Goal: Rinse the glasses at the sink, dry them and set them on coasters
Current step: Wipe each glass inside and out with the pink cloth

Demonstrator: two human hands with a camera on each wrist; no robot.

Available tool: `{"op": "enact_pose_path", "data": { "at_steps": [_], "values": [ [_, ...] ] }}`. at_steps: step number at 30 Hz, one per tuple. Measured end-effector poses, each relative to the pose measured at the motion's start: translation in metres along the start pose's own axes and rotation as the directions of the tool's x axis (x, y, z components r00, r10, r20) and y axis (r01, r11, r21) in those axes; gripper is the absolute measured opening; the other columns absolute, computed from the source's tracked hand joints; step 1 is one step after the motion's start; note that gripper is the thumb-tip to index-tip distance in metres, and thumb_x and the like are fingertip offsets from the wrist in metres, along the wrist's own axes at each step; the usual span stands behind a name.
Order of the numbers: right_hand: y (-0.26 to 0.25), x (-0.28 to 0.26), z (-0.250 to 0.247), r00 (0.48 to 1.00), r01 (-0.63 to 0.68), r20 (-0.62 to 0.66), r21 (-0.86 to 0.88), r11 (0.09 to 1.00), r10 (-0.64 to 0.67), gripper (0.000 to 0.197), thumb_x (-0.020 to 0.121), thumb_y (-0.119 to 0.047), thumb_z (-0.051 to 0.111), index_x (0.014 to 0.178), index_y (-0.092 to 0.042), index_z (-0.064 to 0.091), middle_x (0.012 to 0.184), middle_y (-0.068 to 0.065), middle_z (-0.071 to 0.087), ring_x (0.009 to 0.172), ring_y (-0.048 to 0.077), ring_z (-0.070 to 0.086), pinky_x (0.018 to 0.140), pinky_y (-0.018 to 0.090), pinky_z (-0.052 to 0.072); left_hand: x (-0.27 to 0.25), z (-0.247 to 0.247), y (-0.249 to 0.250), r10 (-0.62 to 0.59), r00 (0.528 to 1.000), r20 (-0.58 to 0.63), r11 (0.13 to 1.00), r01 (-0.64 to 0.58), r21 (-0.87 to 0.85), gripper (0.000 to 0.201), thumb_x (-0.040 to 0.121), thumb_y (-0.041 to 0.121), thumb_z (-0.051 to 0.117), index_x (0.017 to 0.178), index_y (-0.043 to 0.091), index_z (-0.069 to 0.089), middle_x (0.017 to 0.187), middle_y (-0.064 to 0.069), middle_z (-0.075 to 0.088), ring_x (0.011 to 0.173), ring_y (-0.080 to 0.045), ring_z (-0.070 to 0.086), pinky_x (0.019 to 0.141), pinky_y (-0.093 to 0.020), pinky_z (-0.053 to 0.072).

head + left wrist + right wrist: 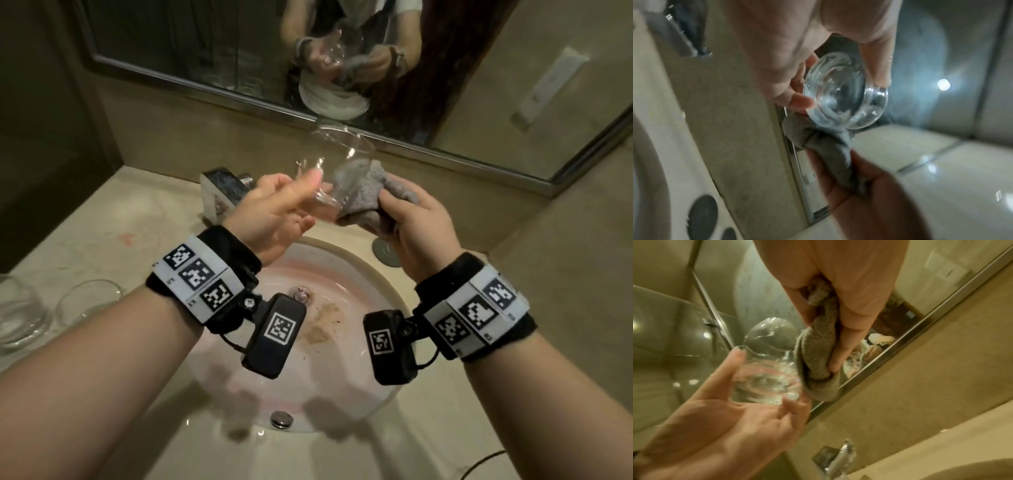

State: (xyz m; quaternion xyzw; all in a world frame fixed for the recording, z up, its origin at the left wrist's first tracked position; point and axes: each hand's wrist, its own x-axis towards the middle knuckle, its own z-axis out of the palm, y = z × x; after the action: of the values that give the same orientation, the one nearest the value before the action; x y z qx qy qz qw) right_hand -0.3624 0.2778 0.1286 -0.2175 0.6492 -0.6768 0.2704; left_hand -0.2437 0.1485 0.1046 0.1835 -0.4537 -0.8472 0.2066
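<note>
My left hand (291, 195) holds a clear stemless glass (337, 154) by its thick base, tilted with the mouth toward the mirror, above the sink (346, 253). In the left wrist view the glass base (846, 97) sits between thumb and fingertips. My right hand (407, 219) grips a bunched grey cloth (363, 192) pressed against the glass's side. In the right wrist view the cloth (818, 356) touches the glass (766, 369). Two more clear glasses (85, 301) (17, 315) stand on the counter at the left.
A chrome faucet (222, 192) stands behind the round basin, whose bowl holds brownish stains near the drain (303, 294). A round grey disc (385, 251) lies on the counter right of the basin. A framed mirror (191, 44) runs along the back wall.
</note>
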Motion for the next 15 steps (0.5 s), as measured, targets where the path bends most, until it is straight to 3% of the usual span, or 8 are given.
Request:
{"op": "enact_pose_path", "data": {
  "at_steps": [1, 3, 5, 7, 10, 12, 15],
  "values": [
    [-0.001, 0.0, 0.002, 1.0, 0.006, 0.03, -0.014, 1.0, -0.006, 0.022, 0.095, -0.004, 0.047, 0.112, -0.013, 0.058, 0.103, 0.009, 0.068, 0.096, 0.023, 0.067, 0.084, 0.037, 0.056, -0.002, 0.001, 0.0, 0.018, 1.0, 0.018, 0.999, -0.018, 0.031, 0.079, 0.069, 0.021, 0.074, 0.132, 0.009, 0.027, 0.108, -0.012, 0.064, 0.1, -0.027, 0.063, 0.098, -0.042, 0.046],
    [-0.006, 0.002, 0.003, 0.999, 0.026, 0.038, -0.046, 0.999, -0.024, 0.027, 0.095, -0.005, 0.048, 0.121, -0.007, 0.056, 0.107, 0.013, 0.068, 0.098, 0.026, 0.067, 0.084, 0.039, 0.056, -0.007, 0.005, 0.0, 0.055, 0.997, 0.05, 0.984, -0.062, 0.17, 0.088, 0.058, 0.01, 0.074, 0.127, 0.024, 0.022, 0.105, -0.008, 0.061, 0.095, -0.023, 0.064, 0.092, -0.048, 0.05],
    [-0.01, 0.002, 0.006, 0.996, 0.073, 0.049, -0.102, 0.992, -0.068, 0.03, 0.096, -0.013, 0.05, 0.125, -0.004, 0.055, 0.109, 0.014, 0.068, 0.099, 0.027, 0.067, 0.086, 0.042, 0.055, -0.01, 0.01, -0.001, 0.056, 0.994, 0.09, 0.95, -0.081, 0.303, 0.104, 0.052, 0.01, 0.08, 0.131, 0.036, 0.018, 0.109, -0.009, 0.057, 0.095, -0.02, 0.063, 0.086, -0.047, 0.054],
    [-0.013, 0.0, 0.008, 0.985, 0.124, 0.144, -0.183, 0.975, -0.098, 0.04, 0.096, -0.034, 0.048, 0.122, -0.005, 0.058, 0.11, 0.013, 0.068, 0.102, 0.025, 0.066, 0.091, 0.043, 0.052, -0.009, 0.01, -0.004, 0.053, 0.992, 0.114, 0.938, -0.088, 0.335, 0.114, 0.05, 0.008, 0.087, 0.132, 0.046, 0.018, 0.111, -0.011, 0.055, 0.096, -0.021, 0.063, 0.082, -0.043, 0.055],
    [-0.011, -0.005, 0.001, 0.967, 0.079, 0.252, -0.173, 0.982, -0.033, 0.064, 0.093, -0.056, 0.028, 0.125, -0.009, 0.058, 0.119, 0.011, 0.066, 0.114, 0.029, 0.059, 0.105, 0.048, 0.04, -0.008, 0.009, -0.005, 0.086, 0.991, 0.099, 0.951, -0.112, 0.288, 0.103, 0.05, 0.002, 0.083, 0.129, 0.043, 0.031, 0.111, -0.01, 0.053, 0.098, -0.022, 0.062, 0.08, -0.04, 0.055],
    [-0.011, -0.008, -0.006, 0.975, 0.064, 0.219, -0.102, 0.993, -0.041, 0.06, 0.09, -0.049, 0.034, 0.127, -0.009, 0.058, 0.122, 0.012, 0.064, 0.118, 0.036, 0.054, 0.106, 0.053, 0.037, -0.009, 0.01, -0.003, 0.103, 0.992, 0.068, 0.972, -0.115, 0.204, 0.098, 0.05, -0.004, 0.08, 0.129, 0.035, 0.036, 0.113, -0.01, 0.053, 0.1, -0.023, 0.063, 0.081, -0.042, 0.056],
    [-0.008, -0.011, -0.003, 0.984, 0.106, 0.163, -0.176, 0.979, -0.077, 0.044, 0.091, -0.035, 0.046, 0.124, -0.009, 0.059, 0.119, 0.013, 0.064, 0.112, 0.031, 0.059, 0.095, 0.041, 0.048, -0.01, 0.013, -0.002, 0.119, 0.993, 0.008, 0.991, -0.119, 0.055, 0.089, 0.051, -0.006, 0.069, 0.126, 0.03, 0.037, 0.118, -0.01, 0.052, 0.104, -0.027, 0.062, 0.087, -0.046, 0.054]
  ]
}}
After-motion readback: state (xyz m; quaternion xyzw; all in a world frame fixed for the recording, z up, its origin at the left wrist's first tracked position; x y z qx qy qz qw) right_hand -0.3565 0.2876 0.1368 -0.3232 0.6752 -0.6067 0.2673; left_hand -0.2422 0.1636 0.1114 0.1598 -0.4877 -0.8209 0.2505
